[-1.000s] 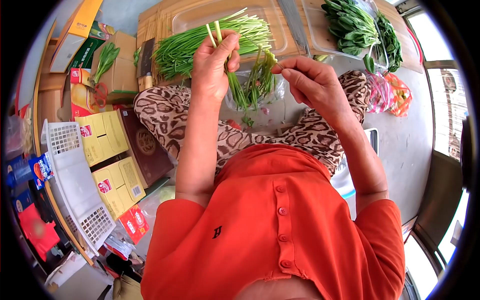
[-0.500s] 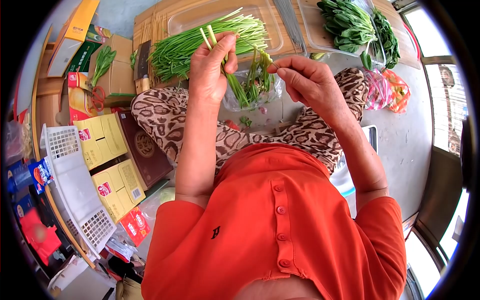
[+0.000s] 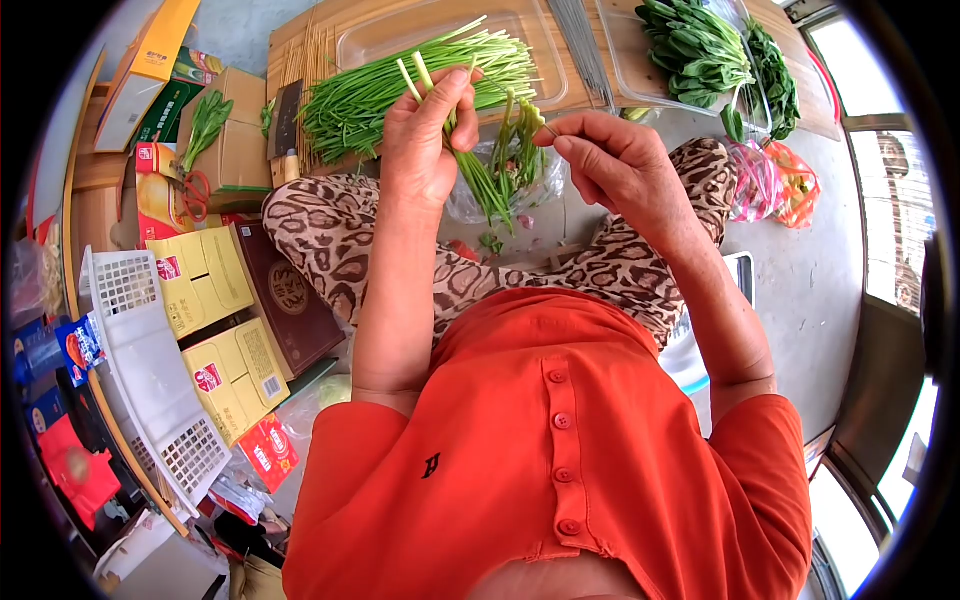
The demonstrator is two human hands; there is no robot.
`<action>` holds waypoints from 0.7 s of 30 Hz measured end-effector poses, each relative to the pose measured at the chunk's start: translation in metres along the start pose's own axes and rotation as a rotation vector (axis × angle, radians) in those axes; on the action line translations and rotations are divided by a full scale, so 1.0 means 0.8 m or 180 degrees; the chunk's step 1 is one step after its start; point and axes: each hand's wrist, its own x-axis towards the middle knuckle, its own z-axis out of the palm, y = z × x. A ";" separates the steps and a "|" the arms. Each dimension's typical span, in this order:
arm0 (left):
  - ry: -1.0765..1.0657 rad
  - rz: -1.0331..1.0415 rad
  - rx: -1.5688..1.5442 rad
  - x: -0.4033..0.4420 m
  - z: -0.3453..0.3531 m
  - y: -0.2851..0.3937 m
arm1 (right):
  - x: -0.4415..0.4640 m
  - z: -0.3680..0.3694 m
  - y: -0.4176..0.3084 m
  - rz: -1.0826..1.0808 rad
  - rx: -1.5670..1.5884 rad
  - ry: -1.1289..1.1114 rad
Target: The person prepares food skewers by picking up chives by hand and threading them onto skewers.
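Observation:
My left hand [image 3: 425, 140] is closed around a few garlic chives [image 3: 480, 185]; their pale ends stick up above the thumb and their green leaves hang below. My right hand [image 3: 605, 165] is pinched at the fingertips on what looks like a thin skewer [image 3: 548, 129], seen only in part. Between the hands are limp yellowish-green stalks [image 3: 518, 135], above a clear plastic bag [image 3: 548, 190]; whether they hang from the skewer I cannot tell. A large pile of garlic chives [image 3: 420, 85] lies beyond my left hand on the wooden board [image 3: 300, 45].
Thin metal skewers [image 3: 582, 50] and bamboo sticks [image 3: 292, 72] lie on the board, with a cleaver [image 3: 285, 120] at its left. Leafy greens [image 3: 695, 50] fill a clear tray at right. Boxes [image 3: 205, 280] and a white basket [image 3: 150, 350] stand left; bags [image 3: 795, 185] sit right.
The chives in my left hand have swung slightly down and to the right. My right hand stays almost where it was, still pinched.

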 end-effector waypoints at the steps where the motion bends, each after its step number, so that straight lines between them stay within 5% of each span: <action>1: -0.0018 0.0008 -0.0016 0.000 0.000 0.000 | 0.000 0.000 0.000 -0.0002 -0.0006 0.0011; 21: -0.0079 -0.0014 -0.0050 0.001 -0.001 -0.003 | 0.001 0.001 0.010 -0.0139 -0.0054 0.0096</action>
